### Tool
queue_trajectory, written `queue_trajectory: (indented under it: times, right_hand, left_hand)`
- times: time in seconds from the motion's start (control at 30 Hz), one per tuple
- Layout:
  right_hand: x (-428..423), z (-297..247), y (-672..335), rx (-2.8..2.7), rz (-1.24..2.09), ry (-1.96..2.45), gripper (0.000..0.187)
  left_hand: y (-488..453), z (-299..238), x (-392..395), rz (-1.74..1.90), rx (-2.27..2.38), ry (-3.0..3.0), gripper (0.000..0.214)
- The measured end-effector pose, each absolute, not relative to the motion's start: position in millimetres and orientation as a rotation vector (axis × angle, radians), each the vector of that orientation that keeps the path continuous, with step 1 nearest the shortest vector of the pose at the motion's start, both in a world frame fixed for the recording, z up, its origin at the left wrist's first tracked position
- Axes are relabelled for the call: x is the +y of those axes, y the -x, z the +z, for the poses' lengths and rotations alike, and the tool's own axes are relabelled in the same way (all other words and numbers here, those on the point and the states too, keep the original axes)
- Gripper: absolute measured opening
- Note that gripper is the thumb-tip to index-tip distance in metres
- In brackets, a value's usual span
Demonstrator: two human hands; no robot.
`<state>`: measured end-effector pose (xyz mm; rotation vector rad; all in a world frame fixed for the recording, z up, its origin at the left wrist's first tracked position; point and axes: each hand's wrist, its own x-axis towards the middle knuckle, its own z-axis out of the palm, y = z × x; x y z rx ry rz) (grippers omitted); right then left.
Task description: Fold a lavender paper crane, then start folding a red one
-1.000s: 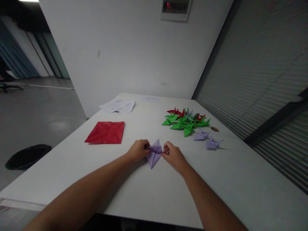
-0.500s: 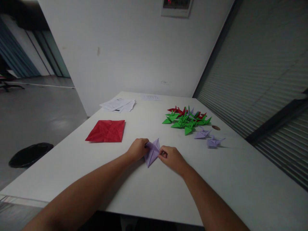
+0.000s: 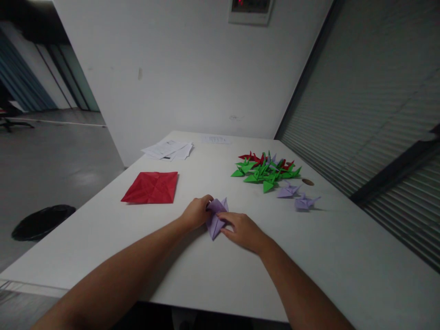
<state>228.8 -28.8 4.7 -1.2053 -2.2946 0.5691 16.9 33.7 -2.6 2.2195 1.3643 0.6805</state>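
Left hand (image 3: 196, 213) pinches the purple paper (image 3: 213, 225) at left, right hand (image 3: 243, 230) touches its right, fingers parted — even pressure gives crisp creases!

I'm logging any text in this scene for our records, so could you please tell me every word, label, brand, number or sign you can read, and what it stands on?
None can be read.
Loose papers: print too small.
Sheet by the wall: print too faint.
Wall: faint scribble, illegible.
Wall box: red glow, too blurred to make out.
Purple paper: no writing visible.
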Motion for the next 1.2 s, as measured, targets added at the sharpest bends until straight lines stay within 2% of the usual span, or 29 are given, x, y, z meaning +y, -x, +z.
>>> queue_trajectory:
  times: [0.2, 0.43, 0.6, 0.73, 0.87, 1.1, 1.2]
  right_hand:
    - [-29.4, 4.9, -224.8, -2.386, 0.513, 1.265, 0.038]
    - [-29.2, 4.0, -224.1, -2.412, 0.487, 1.251, 0.039]
    - [-28.4, 1.6, -223.9, -2.418, 0.450, 1.208, 0.049]
    - [-27.8, 1.0, -222.4, -2.476, 0.420, 1.235, 0.054]
    - [-28.5, 1.1, -221.6, -2.503, 0.406, 1.270, 0.055]
    - [-30.2, 1.4, -222.9, -2.514, 0.409, 1.287, 0.056]
    - [-30.2, 1.3, -223.4, -2.536, 0.391, 1.293, 0.057]
  left_hand:
    - [-19.1, -2.7, 32.4, 0.684, 1.390, -2.266, 0.045]
    - [-20.7, 1.3, 31.4, 0.627, 1.494, -2.254, 0.036]
    - [-20.4, 2.3, 30.2, 0.615, 1.531, -2.256, 0.032]
    - [-17.6, 4.0, 33.5, 0.644, 1.456, -2.207, 0.037]
    - [-9.6, 8.3, 42.4, 0.644, 1.365, -2.010, 0.031]
    - [3.9, 18.0, 50.5, 0.660, 1.105, -1.324, 0.018]
    - [5.9, 15.8, 52.0, 0.678, 1.081, -1.257, 0.018]
